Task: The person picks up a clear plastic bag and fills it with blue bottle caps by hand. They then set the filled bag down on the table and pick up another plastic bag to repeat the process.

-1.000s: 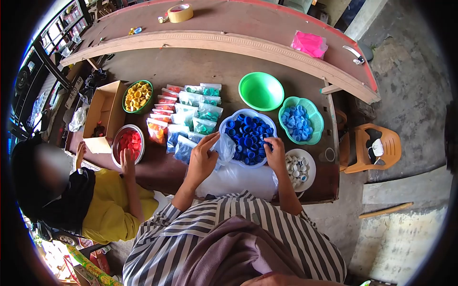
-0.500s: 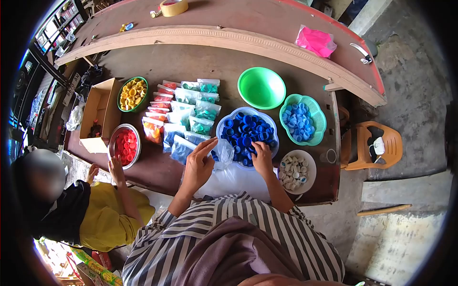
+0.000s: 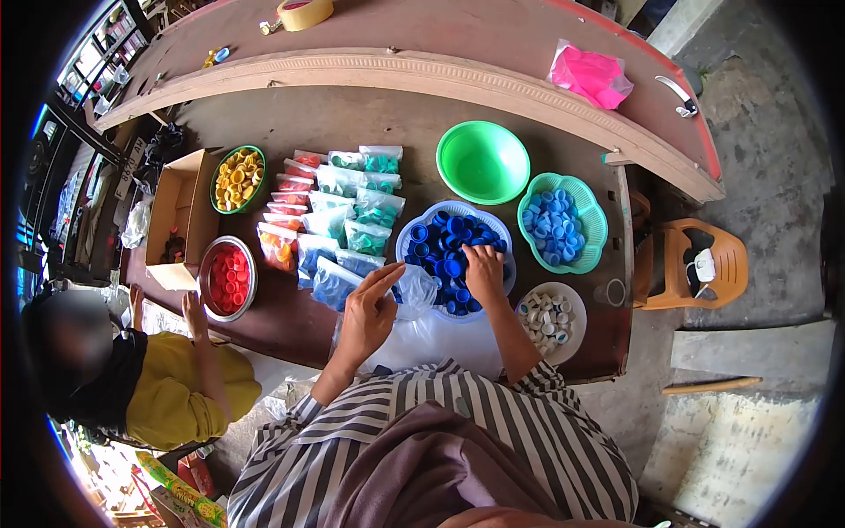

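Note:
My left hand (image 3: pixel 371 308) holds a clear plastic bag (image 3: pixel 414 290) beside the near left rim of a pale blue basket (image 3: pixel 407 236). Inside that basket lie dark blue caps (image 3: pixel 453 242). The fingers of my right hand (image 3: pixel 484 273) are bent down among the caps on the basket's right side; whether they grip one is hidden. Filled bags of blue caps (image 3: pixel 333 283) lie just left of my left hand, with bags of green caps (image 3: pixel 368 236) and red or orange caps (image 3: pixel 278 248) farther off.
An empty green bowl (image 3: pixel 483 163), a turquoise basket of light blue caps (image 3: pixel 553 229) and a bowl of white caps (image 3: pixel 547 321) stand right. Red caps (image 3: pixel 231 280), yellow caps (image 3: pixel 238 179) and a cardboard box (image 3: pixel 180 211) are left. A co-worker (image 3: pixel 167 378) sits at lower left.
My right hand has moved slightly up and deeper over the dark blue caps. My left hand stays nearly where it was with the bag. The co-worker's hands have shifted left, away from the red caps.

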Available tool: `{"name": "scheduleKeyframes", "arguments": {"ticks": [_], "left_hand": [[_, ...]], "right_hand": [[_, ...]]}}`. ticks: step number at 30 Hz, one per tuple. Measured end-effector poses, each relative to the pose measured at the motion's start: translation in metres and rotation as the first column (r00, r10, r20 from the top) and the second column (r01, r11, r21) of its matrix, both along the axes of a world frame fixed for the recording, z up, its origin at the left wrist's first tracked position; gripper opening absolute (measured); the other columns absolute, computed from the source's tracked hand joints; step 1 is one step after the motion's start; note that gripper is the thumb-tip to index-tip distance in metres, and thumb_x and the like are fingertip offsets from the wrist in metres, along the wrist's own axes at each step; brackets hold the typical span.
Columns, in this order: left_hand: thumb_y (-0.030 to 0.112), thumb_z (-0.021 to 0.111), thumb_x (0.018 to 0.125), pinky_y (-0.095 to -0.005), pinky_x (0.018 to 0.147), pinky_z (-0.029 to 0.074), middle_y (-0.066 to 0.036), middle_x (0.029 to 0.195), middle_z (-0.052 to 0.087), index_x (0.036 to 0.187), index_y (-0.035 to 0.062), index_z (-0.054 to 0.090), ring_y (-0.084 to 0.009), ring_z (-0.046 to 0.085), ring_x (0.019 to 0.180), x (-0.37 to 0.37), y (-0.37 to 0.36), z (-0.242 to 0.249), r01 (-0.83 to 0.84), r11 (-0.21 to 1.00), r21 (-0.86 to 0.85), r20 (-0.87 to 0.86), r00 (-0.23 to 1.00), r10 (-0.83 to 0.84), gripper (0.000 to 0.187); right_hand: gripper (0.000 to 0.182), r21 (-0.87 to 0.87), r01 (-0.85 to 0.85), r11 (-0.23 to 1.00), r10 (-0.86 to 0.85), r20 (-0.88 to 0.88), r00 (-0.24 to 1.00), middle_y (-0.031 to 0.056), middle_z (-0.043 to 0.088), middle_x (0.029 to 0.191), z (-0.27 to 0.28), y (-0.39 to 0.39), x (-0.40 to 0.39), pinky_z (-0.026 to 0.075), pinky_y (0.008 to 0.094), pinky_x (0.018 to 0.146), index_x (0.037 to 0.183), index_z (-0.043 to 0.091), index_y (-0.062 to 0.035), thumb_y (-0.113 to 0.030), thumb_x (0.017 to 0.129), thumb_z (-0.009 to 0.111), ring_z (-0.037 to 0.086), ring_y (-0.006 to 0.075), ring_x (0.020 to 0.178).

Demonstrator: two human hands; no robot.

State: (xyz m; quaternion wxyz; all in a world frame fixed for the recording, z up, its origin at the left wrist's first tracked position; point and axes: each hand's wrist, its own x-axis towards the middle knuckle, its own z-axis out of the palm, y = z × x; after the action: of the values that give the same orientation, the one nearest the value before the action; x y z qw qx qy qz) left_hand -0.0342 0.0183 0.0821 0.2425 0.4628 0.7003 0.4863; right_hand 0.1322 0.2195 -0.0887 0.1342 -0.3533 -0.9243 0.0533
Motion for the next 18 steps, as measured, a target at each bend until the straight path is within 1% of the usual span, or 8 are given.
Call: {"name": "scheduleKeyframes", "arguments": {"ticks": [6, 9, 11, 12, 14, 15, 16, 18], "left_hand": [[-0.011, 0.05, 0.075, -0.0253, 0.058, 0.046, -0.013, 0.125, 0.062, 0.122, 0.0016, 0.061, -0.0145, 0.06, 0.064, 0.0, 0.006, -0.002, 0.015, 1.0, 0.018, 0.006, 1.0, -0.015, 0.05], [-0.012, 0.049, 0.075, -0.0253, 0.058, 0.047, -0.014, 0.125, 0.061, 0.122, 0.0017, 0.061, -0.0147, 0.061, 0.066, -0.002, 0.009, -0.005, 0.017, 0.999, 0.03, 0.017, 1.0, -0.018, 0.051], [-0.012, 0.049, 0.075, -0.0252, 0.058, 0.047, -0.014, 0.125, 0.061, 0.123, 0.0017, 0.061, -0.015, 0.061, 0.067, -0.002, 0.01, -0.002, 0.017, 1.0, 0.006, 0.018, 1.0, -0.017, 0.051], [-0.012, 0.049, 0.075, -0.0252, 0.058, 0.047, -0.014, 0.125, 0.061, 0.123, 0.0017, 0.061, -0.015, 0.061, 0.067, -0.003, 0.01, -0.001, 0.019, 1.0, 0.005, 0.018, 1.0, -0.019, 0.051], [-0.012, 0.048, 0.075, -0.0251, 0.059, 0.047, -0.014, 0.126, 0.061, 0.123, 0.0014, 0.061, -0.0146, 0.062, 0.068, -0.003, 0.011, 0.002, 0.013, 1.0, -0.003, 0.056, 0.998, -0.013, 0.052], [-0.012, 0.048, 0.075, -0.0251, 0.059, 0.047, -0.014, 0.126, 0.061, 0.123, 0.0014, 0.061, -0.0146, 0.062, 0.068, -0.003, 0.012, 0.0, 0.017, 1.0, -0.002, 0.056, 0.998, -0.016, 0.052], [-0.012, 0.048, 0.075, -0.0251, 0.059, 0.047, -0.014, 0.126, 0.061, 0.123, 0.0012, 0.061, -0.0143, 0.062, 0.068, -0.004, 0.012, -0.002, 0.013, 1.0, 0.007, 0.046, 0.999, -0.013, 0.052], [-0.012, 0.048, 0.075, -0.025, 0.058, 0.047, -0.014, 0.126, 0.061, 0.123, 0.001, 0.061, -0.014, 0.061, 0.068, -0.005, 0.011, -0.003, 0.012, 1.0, 0.015, 0.035, 0.999, -0.013, 0.052]], "right_hand": [[0.031, -0.112, 0.034, 0.993, -0.041, -0.062, 0.997, 0.0033, 0.063, 0.098, 0.001, 0.004, -0.001, 0.038, 0.0402, 0.085, 0.108, 0.063, -0.0145, -0.01, 0.078, 0.069, 0.055, 0.0238, 0.098], [0.031, -0.253, -0.051, 0.966, 0.006, -0.176, 0.984, 0.0042, 0.065, 0.098, 0.003, 0.009, 0.005, 0.038, 0.0402, 0.087, 0.105, 0.064, -0.0151, -0.012, 0.076, 0.073, 0.056, 0.0239, 0.099], [0.031, -0.438, -0.092, 0.894, -0.071, -0.342, 0.937, 0.0071, 0.068, 0.099, 0.006, 0.01, 0.008, 0.043, 0.0396, 0.086, 0.105, 0.064, -0.0128, -0.013, 0.076, 0.075, 0.061, 0.0251, 0.095], [0.031, -0.439, -0.09, 0.894, -0.073, -0.342, 0.937, 0.0071, 0.068, 0.099, 0.007, 0.009, 0.009, 0.043, 0.0396, 0.086, 0.105, 0.064, -0.0128, -0.013, 0.076, 0.075, 0.061, 0.0251, 0.095], [0.029, -0.613, -0.143, 0.777, -0.252, -0.511, 0.822, 0.0086, 0.068, 0.097, 0.008, 0.009, 0.012, 0.049, 0.0357, 0.08, 0.107, 0.065, -0.0097, -0.011, 0.079, 0.074, 0.065, 0.0216, 0.089], [0.03, -0.678, -0.138, 0.722, -0.277, -0.466, 0.84, 0.0085, 0.068, 0.098, 0.013, 0.01, 0.016, 0.051, 0.0301, 0.075, 0.112, 0.063, -0.0066, -0.009, 0.084, 0.071, 0.067, 0.0168, 0.087], [0.03, -0.677, -0.136, 0.723, -0.279, -0.466, 0.84, 0.0085, 0.068, 0.098, 0.011, 0.011, 0.019, 0.051, 0.0301, 0.075, 0.112, 0.063, -0.0066, -0.009, 0.084, 0.071, 0.067, 0.0168, 0.087], [0.028, -0.812, -0.29, 0.507, -0.429, -0.53, 0.732, 0.0078, 0.066, 0.103, 0.017, 0.008, 0.018, 0.051, 0.028, 0.076, 0.117, 0.06, -0.0048, -0.01, 0.09, 0.066, 0.066, 0.0151, 0.089]]}}
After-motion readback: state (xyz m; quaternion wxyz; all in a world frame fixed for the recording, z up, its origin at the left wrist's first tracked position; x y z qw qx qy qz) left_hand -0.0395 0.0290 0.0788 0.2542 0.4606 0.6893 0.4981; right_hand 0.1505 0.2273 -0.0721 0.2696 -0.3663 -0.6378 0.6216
